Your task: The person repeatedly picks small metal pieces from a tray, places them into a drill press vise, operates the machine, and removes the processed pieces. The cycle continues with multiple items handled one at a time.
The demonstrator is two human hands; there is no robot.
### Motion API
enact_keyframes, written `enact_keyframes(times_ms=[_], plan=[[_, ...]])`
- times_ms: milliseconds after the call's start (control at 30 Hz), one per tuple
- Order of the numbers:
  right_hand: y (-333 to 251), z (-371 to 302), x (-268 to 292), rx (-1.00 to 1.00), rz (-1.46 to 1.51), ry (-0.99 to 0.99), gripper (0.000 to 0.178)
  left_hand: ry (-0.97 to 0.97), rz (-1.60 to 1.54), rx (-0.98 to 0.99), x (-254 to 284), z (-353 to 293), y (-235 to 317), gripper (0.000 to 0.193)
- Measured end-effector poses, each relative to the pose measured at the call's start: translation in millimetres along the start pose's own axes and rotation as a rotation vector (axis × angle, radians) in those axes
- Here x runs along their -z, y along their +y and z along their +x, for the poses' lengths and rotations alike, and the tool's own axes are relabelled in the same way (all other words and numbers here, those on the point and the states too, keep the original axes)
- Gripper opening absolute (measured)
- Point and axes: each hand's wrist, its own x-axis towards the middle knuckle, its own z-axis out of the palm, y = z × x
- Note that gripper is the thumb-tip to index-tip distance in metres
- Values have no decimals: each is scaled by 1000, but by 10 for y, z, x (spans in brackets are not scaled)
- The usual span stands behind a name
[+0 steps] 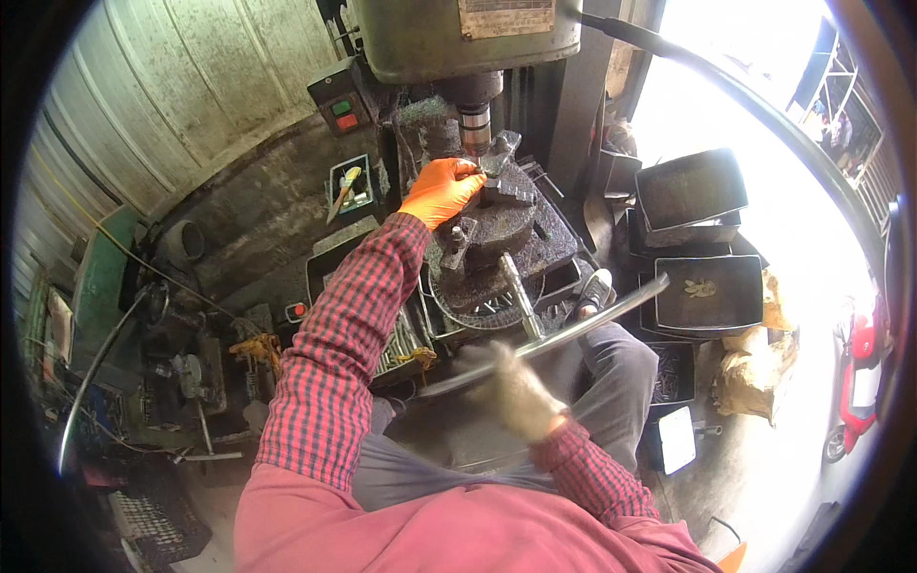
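Since the chuck [475, 129] hangs directly over the clamp [506, 189], I've got my orange-gloved L hand [441, 191] right at the clamp's left side, prob. b/c that spot needs fingertip control. Its fingers are bent & drawn close together; can't tell from my end if anything's pinched btwn them, as the tips are partly hidden. The clamp sits up on the drill table [554, 234], prob. to keep it in line w/ the chuck. My pale-gloved R hand [521, 393] is blurred right by the long metal bar [602, 325]; fingers look partly curled, but can't tell how far open, or if they have hold of it. That bar joins a short shaft [521, 296] below the table; I'd say it's long for leverage. Switch box [336, 95] is up L, prob. for quick reach, w/ a brush [342, 194] lying in a small tray below it. Black bins [693, 191] stand off R, prob. to leave elbow room
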Motion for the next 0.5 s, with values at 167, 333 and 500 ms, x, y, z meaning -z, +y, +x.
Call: enact_keyframes(times_ms=[167, 333, 500], plan=[[-1090, -534, -24, 853, -367, -338, 88, 13, -4, -3, -17, 46, -72, 29], [-1876, -828, 94, 1071, -1478, 96, 81, 0, -20, 9, -8, 41, -84, 25], [-2036, -708, -20, 710, -2297, 549, 51, 48, -8, -55, 282, -259, -13, 56]])
